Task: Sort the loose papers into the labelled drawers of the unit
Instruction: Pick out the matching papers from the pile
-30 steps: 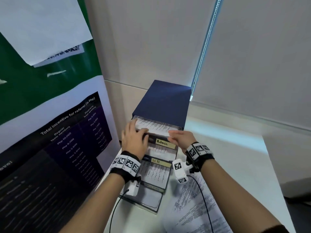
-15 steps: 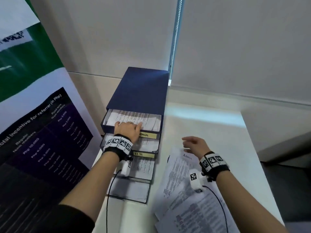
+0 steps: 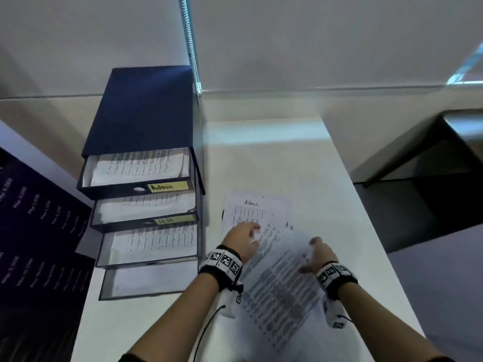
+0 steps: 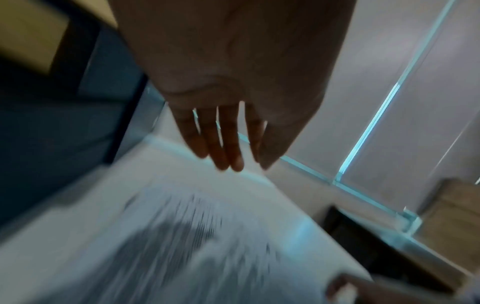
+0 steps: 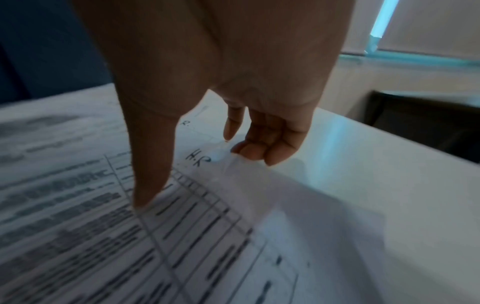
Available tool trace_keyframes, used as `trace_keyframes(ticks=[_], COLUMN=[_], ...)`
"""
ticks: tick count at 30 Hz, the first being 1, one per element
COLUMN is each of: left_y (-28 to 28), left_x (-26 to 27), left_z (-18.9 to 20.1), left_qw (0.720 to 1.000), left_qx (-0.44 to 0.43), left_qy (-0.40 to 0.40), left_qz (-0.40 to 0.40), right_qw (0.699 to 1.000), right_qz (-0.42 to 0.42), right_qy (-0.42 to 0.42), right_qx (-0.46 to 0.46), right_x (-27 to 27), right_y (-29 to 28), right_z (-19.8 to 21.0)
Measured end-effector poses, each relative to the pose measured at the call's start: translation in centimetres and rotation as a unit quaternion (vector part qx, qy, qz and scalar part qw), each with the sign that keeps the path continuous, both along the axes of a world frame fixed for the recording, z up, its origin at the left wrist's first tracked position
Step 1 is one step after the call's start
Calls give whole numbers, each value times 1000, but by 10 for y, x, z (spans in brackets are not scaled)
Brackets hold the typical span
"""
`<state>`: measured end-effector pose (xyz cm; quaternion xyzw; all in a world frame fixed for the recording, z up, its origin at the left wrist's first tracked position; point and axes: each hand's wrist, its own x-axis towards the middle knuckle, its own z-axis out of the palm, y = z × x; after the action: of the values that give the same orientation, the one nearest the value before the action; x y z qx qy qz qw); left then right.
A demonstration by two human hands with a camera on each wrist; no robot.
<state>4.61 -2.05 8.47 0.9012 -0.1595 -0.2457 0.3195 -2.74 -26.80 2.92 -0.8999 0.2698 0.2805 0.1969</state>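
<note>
A dark blue drawer unit (image 3: 141, 111) stands at the table's left, its drawers pulled out in steps and holding printed sheets. The top drawer is labelled Admin (image 3: 168, 186), the second H.R (image 3: 167, 220). Loose papers (image 3: 282, 296) lie fanned to the right of it, the farthest one (image 3: 251, 207) marked Admin. My left hand (image 3: 252, 231) hovers over that sheet with straight fingers (image 4: 228, 144), holding nothing. My right hand (image 3: 315, 246) has its thumb (image 5: 148, 185) on a sheet marked H.R (image 5: 233, 236) and its fingers (image 5: 257, 152) curled at the sheet's raised far edge.
A large printed poster (image 3: 39, 231) leans close on the left of the unit. A beaded blind cord (image 3: 192, 48) hangs behind it. The white table (image 3: 300, 165) ends at the right, with a dark desk (image 3: 431, 165) beyond and lower.
Both hands left the Admin drawer. The right hand went to the loose papers first, then the left followed, and the right hand now lifts an edge of the H.R sheet.
</note>
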Motion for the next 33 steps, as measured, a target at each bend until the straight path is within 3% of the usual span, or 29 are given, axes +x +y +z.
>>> trace_keyframes(ticks=[3,7,10,12,16,21,25,29,31,33], left_y=[-6,-6,-3,0,-7,-13,-20,-25,-27,-27], left_x=[-25,-32,-26,-20,-19,-34,-34,-32,-33,-31], left_z=[-47,-70,-73,-78,-89,-101,-96,-93,-87,-77], left_qw=[991,991,989,988,987,986,982,986,991,992], left_qx=[52,61,75,90,123,110,158,146,103,56], left_qy=[122,111,75,52,39,30,-1,11,28,54], left_qz=[0,51,100,111,92,125,104,80,80,102], right_qw=[997,978,968,979,997,997,997,991,991,992], right_qz=[60,104,103,89,60,-25,-35,87,115,94], right_qy=[-43,-133,-185,-164,-41,-63,-57,12,-5,-74], right_qx=[11,125,137,86,-21,34,-29,-102,-70,28], right_x=[1,14,31,41,32,14,15,22,24,30], right_y=[0,-5,-7,-11,-13,-4,-21,-27,-21,-13], right_z=[9,32,39,28,-5,-25,-24,-15,-8,9])
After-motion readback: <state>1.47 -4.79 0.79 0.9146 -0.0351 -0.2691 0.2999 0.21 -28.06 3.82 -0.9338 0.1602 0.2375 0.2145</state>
